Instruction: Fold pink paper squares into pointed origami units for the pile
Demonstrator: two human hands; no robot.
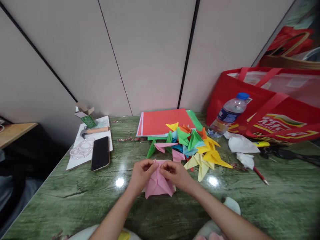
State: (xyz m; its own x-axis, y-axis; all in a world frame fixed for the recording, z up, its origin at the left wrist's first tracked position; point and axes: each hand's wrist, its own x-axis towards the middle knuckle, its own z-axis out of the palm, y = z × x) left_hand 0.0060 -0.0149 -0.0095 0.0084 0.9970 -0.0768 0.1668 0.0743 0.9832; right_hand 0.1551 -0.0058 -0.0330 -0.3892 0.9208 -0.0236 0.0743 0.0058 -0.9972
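A pink sheet of origami paper [159, 185], creased and partly folded, lies in front of me with its lower corners spread. My left hand [143, 171] pinches its upper left part between thumb and fingers. On the other side, my right hand [173, 171] has its fingers closed at the paper's upper right edge. Some pale paper shows beneath the pink sheet. Just beyond my hands is a pile of folded paper pieces [195, 141] in green, yellow, orange, blue, pink and cream.
Coloured paper sheets [162, 121] lie against the wall. At left are a phone [100, 153], a hammer [96, 131], beaded strands [82, 148] and a small green box [87, 116]. At right stand a water bottle [228, 115] and red bag [270, 106], with a red pencil [260, 175] nearby.
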